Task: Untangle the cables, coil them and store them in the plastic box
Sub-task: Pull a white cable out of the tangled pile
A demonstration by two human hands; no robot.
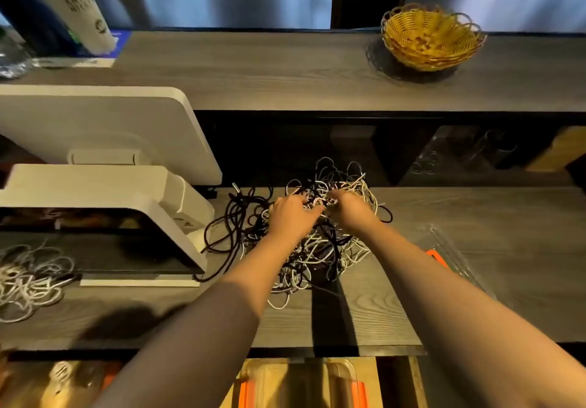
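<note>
A tangled heap of black and white cables [317, 249] lies in the middle of the grey wooden counter [475, 217]. Both my hands reach into its far part. My left hand [293, 214] has its fingers curled into white strands at the top of the heap. My right hand [347, 207] sits close beside it, gripping strands too. A thick black cable [234, 217] loops out to the left of the heap. A clear plastic lid with an orange clip [444, 255] lies to the right. A clear plastic box with orange clips [304, 385] stands below the counter's front edge.
A white point-of-sale terminal [104, 166] stands at the left. Another bundle of white cables [28, 277] lies at the far left. A yellow wicker basket [431, 36] rests on the upper shelf, with a white bottle [85, 14] at its left end.
</note>
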